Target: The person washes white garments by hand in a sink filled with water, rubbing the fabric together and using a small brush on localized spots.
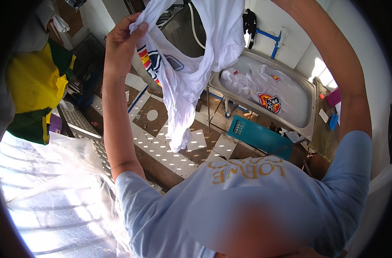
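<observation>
A white shirt with a red, yellow and dark print hangs stretched out in front of me, its lower end bunched and dangling. My left hand is raised and closed, with its edge pinched between thumb and fingers. My right arm reaches up past the upper edge of the head view, so the hand itself is out of sight. Beyond the shirt, more white printed clothes lie soaking in cloudy water in a metal sink basin.
A teal board leans below the basin. A yellow and green garment hangs at the left above clear plastic sheeting. Blue pipes run along the wall behind the basin. Tiled floor lies below.
</observation>
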A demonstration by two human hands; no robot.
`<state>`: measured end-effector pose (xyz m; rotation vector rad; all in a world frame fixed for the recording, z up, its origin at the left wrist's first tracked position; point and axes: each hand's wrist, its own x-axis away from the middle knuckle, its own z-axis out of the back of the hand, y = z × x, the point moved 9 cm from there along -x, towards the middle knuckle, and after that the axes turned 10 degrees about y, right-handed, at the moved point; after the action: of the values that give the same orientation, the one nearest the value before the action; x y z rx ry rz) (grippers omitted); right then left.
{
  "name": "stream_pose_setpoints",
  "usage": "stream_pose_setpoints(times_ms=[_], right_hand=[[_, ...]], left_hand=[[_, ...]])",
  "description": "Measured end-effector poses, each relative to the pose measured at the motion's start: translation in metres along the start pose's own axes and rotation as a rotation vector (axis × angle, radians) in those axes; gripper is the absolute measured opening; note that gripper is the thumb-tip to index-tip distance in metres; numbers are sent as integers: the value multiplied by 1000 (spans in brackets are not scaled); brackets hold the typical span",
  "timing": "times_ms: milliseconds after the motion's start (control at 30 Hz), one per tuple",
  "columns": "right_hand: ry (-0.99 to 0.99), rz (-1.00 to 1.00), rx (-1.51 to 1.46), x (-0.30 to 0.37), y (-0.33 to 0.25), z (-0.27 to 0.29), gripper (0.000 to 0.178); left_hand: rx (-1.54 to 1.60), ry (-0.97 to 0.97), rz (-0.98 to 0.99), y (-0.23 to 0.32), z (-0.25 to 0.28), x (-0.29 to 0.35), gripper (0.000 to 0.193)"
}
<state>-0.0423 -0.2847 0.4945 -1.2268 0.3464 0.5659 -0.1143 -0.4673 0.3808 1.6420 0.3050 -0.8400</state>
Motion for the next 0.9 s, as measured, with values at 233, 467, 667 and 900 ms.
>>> stream_pose_setpoints(times_ms=[233, 467, 667, 900], right_hand=[[45, -128, -355, -88, 38, -18, 16], [86, -312, -416, -102, 99, -44, 8], [106, -283, -419, -93, 92, -25, 10], [-151, -227, -482, -105, 95, -13, 18]], left_hand=[[-723, 73, -392, -12, -9, 86, 50], [-284, -44, 335, -111, 125, 91, 39], [-183, 90, 247, -91, 133, 75, 29], [288, 246, 148, -80, 152, 53, 15]])
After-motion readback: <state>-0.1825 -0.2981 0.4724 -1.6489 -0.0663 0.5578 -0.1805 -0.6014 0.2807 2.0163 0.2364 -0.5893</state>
